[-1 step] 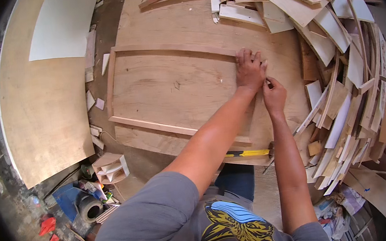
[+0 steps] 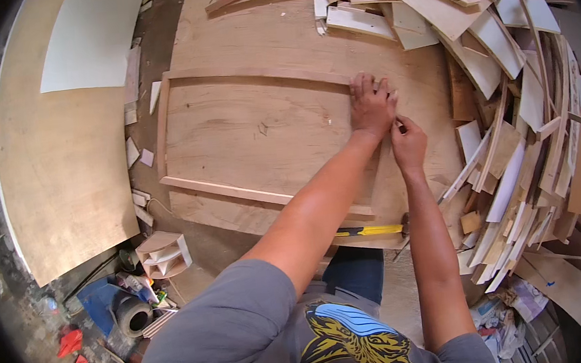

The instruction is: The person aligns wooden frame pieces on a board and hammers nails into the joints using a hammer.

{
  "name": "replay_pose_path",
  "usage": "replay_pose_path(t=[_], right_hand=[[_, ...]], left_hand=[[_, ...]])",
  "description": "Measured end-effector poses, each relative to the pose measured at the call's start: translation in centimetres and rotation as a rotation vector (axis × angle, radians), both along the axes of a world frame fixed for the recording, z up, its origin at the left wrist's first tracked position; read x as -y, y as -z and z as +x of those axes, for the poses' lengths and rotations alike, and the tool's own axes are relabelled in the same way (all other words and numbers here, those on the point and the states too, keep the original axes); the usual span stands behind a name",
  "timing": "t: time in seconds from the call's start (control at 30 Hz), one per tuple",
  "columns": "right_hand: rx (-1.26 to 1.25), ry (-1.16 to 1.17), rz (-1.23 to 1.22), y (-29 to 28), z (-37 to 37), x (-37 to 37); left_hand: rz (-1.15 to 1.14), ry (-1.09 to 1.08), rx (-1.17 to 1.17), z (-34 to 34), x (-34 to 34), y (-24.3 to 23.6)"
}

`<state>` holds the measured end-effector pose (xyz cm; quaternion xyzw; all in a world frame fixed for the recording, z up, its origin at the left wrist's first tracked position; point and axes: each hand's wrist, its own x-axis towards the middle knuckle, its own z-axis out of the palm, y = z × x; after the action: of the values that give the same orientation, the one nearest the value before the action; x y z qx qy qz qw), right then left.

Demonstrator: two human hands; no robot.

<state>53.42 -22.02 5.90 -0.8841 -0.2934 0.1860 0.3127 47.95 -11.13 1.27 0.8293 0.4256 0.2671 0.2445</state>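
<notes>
Seen from the head camera, I lean over a broad plywood work surface (image 2: 248, 35), both bare hands meeting at the upper right corner of a slim rectangular wooden frame (image 2: 256, 77) that lies flat on the board in front of me. My left hand (image 2: 371, 108) is laid over that corner, its fingers bent across the top rail; how firmly they clamp the wood I cannot tell. My right hand (image 2: 409, 143) sits just beside it, along the frame's right side, fingers curled and thumb and forefinger brought close together; whether anything is pinched between them is too small to tell. Below the frame, near the board's front edge, lies a hammer (image 2: 375, 230) with a yellow-and-black handle, its head end just beside my right forearm. Wood offcuts (image 2: 359, 22), some white-faced, crowd the far right of the surface, and a tall heap of wooden strips (image 2: 535, 179) fans out along my right. To my left stretches a long plywood panel (image 2: 62, 168) bearing a white sheet (image 2: 91, 39) at its far end. Near its lower corner stand a small wooden shelf unit (image 2: 163, 253) and, lower down, a grey hollow roll (image 2: 133, 315). I wear a grey T-shirt (image 2: 239, 305) with a blue-and-yellow print.
</notes>
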Motion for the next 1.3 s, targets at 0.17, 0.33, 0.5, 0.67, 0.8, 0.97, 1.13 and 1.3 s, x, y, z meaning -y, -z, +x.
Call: replay_pose_path(t=[0.17, 0.33, 0.5, 0.67, 0.8, 0.97, 1.13, 1.3], right_hand=[[-0.051, -0.008, 0.022, -0.1, -0.8, -0.3], [-0.156, -0.182, 0.049, -0.2, 1.7, 0.3], [-0.149, -0.289, -0.019, -2.0, 5.1, -1.5], [-0.054, -0.409, -0.002, -3.8, 6.7, -4.6], [0.051, -0.666, 0.15, -5.0, 6.1, -8.9], [0.088, -1.127, 0.157, -4.0, 1.1, -15.4], [0.045, -1.441, 0.185, -2.3, -5.5, -20.1], [0.03, -1.558, 0.202, 0.0, -10.9, -22.4]], left_hand=[[0.007, -0.03, -0.023, -0.8, 0.1, 0.1], [0.039, -0.033, -0.053, -1.3, 0.4, -0.5], [0.053, -0.054, -0.008, -1.5, 0.2, -1.2], [0.039, -0.051, 0.015, -2.0, 0.1, -1.3], [0.016, 0.011, -0.099, -1.4, 0.2, -1.0], [0.1, 0.065, -0.448, -1.0, 1.4, 1.0], [0.086, 0.086, -0.425, -2.2, 1.2, -0.4], [-0.054, 0.146, -0.402, -2.2, 0.4, -1.3]])
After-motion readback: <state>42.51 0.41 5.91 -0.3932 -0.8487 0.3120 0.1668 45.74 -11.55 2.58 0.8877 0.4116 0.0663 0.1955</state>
